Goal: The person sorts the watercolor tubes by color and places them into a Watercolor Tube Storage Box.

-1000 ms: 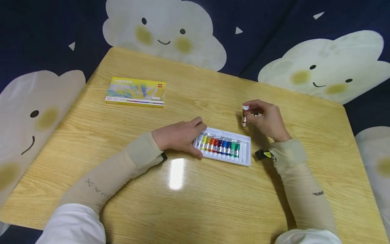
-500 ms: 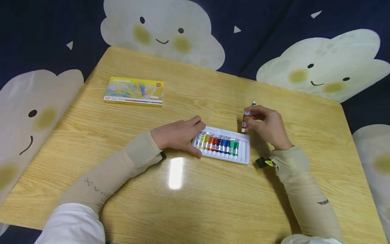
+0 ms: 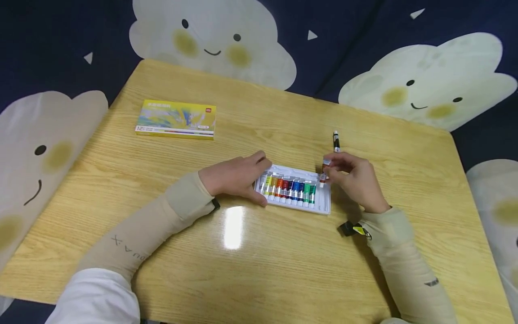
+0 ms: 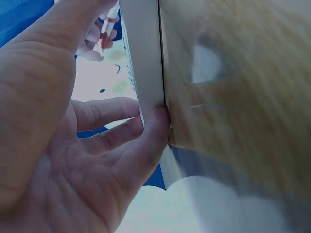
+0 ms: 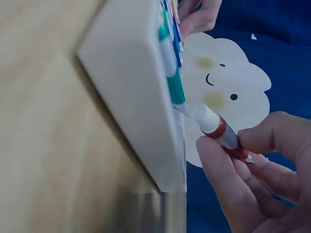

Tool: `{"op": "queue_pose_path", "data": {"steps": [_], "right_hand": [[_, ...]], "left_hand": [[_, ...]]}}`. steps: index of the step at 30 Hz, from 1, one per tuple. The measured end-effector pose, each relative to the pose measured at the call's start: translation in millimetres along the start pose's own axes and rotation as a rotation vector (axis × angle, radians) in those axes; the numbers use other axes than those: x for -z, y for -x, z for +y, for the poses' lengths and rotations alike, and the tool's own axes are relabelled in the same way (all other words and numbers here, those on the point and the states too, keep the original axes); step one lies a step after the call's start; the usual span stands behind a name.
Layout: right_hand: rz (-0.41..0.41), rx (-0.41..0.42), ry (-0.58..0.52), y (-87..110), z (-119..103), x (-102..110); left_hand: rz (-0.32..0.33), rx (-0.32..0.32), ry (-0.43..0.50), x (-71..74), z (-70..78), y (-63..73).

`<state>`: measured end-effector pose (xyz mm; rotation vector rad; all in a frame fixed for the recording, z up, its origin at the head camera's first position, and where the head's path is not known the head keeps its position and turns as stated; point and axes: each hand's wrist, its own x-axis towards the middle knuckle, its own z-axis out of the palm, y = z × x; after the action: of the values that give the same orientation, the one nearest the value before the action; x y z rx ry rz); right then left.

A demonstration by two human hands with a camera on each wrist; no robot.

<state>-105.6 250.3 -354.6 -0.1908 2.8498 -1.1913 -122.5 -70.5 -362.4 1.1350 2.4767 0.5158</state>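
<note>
A white plastic tray [image 3: 325, 204] holds a row of paint tubes [image 3: 286, 191] running from white and yellow through red and blue to green. My left hand [image 3: 236, 177] grips the tray's left end, its thumb at the near edge and fingers at the far edge. Between thumb and fingers, my right hand [image 3: 354, 177] pinches a reddish-brown paint tube [image 3: 324, 173], white cap pointing down, over the tray's right end. In the right wrist view the tube's white cap [image 5: 206, 118] is close beside the green tube [image 5: 174, 85] at the row's end.
A black paint tube [image 3: 336, 141] with a white cap lies on the wooden table [image 3: 259, 270] beyond my right hand. Toward the back left lies a flat yellow paint box [image 3: 176, 119]. Cloth printed with clouds [image 3: 212, 42] hangs behind the table.
My right hand has brought the brown tube toward me, from beyond the tray to above its right end. The black tube, earlier mostly hidden behind that hand, now shows. My left hand keeps its grip.
</note>
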Motion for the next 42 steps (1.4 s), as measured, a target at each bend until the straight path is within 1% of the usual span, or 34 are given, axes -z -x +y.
{"op": "queue_pose_path", "data": {"steps": [5, 9, 12, 19, 26, 36, 42], "right_hand": [[-0.012, -0.030, -0.006, 7.7, 2, -3], [-0.037, -0.033, -0.045, 12.4, 3, -5], [-0.059, -0.032, -0.051, 15.6, 3, -6], [-0.064, -0.029, -0.019, 21.2, 5, -9], [-0.093, -0.017, -0.021, 26.5, 6, -10], [-0.100, 0.003, 0.036, 29.6, 2, -10], [-0.117, 0.001, 0.098, 31.1, -3, -10]], "left_hand": [[0.009, -0.003, -0.012, 0.7, -0.3, 0.0], [0.009, -0.007, -0.011, 0.4, -0.6, -0.9], [0.004, -0.001, -0.002, 0.1, -0.4, -1.0], [-0.001, 0.010, 0.012, 0.3, 0.2, -0.5], [-0.007, 0.011, 0.010, 0.2, 0.5, -0.6], [-0.011, 0.010, 0.003, 0.2, 1.0, -0.9], [-0.017, 0.017, 0.015, 0.3, 1.4, -0.8]]}}
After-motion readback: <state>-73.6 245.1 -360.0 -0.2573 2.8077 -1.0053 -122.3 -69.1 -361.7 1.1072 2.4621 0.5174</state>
